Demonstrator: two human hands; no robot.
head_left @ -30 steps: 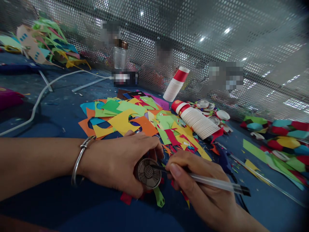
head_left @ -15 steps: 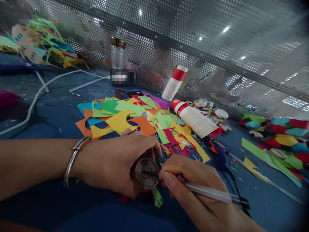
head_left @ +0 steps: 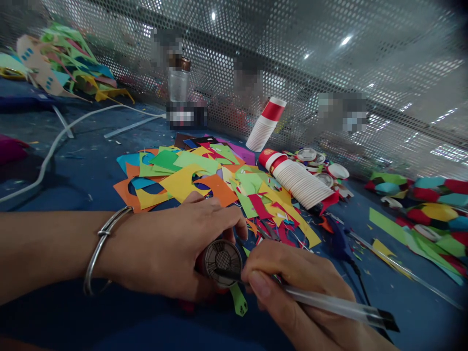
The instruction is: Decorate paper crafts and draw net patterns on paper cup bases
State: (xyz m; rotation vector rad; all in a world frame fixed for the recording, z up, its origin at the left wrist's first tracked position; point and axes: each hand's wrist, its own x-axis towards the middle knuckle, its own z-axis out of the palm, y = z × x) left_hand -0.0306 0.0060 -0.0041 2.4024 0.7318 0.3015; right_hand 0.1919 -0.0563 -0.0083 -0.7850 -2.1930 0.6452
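Observation:
My left hand [head_left: 175,246], with a silver bangle at the wrist, curls around a small paper cup whose round end [head_left: 223,263] faces me. Black lines and a crosshatched circle are drawn on that round face. A green paper piece with dark marks [head_left: 240,301] sticks out below it. My right hand [head_left: 292,287] pinches a pen with a clear barrel and black end cap [head_left: 340,301]; its dark tip rests on or just over the drawn face. The cup's side is mostly hidden by my left fingers.
Colored paper scraps [head_left: 190,180] lie beyond my hands. One stack of paper cups [head_left: 266,124] stands tilted; another [head_left: 300,180] lies on its side. A blue glue gun [head_left: 338,239], white cable [head_left: 51,151], lidded jar [head_left: 179,83] and perforated metal panel [head_left: 219,53] surround them.
The pen's rear end has swung down and right, and its tip has shifted slightly lower on the drawn face. My left hand keeps its grip on the cup.

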